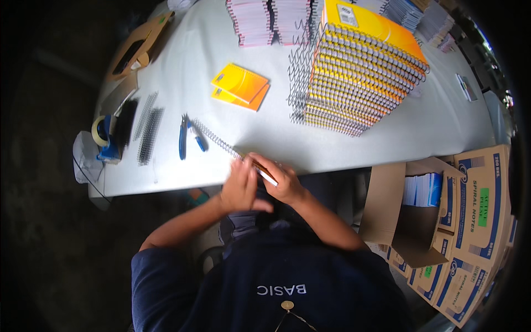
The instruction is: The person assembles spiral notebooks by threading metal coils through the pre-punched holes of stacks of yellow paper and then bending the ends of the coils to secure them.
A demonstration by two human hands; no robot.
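My right hand [283, 181] grips a small notebook [264, 174], held edge-up with its pages toward me, just off the table's front edge. A long spiral binding coil [215, 139] runs from the notebook's far end out over the table. My left hand [239, 187], slightly blurred, lies against the notebook's left side where the coil meets it. Its fingers are stretched out and the thumb stands apart. Close to the coil's free end lie blue-handled cutting pliers [184, 138]. Two yellow-orange notebooks [240, 86] rest beyond the coil, one partly over the other.
A tall stack of yellow spiral notebooks [359, 77] stands at right, coil ends sticking out leftward. Loose coils [149, 138], a tape dispenser [109, 141] and an open cardboard piece [141, 47] occupy the left side. Page stacks [271, 22] line the back. Cartons [475, 205] stand lower right.
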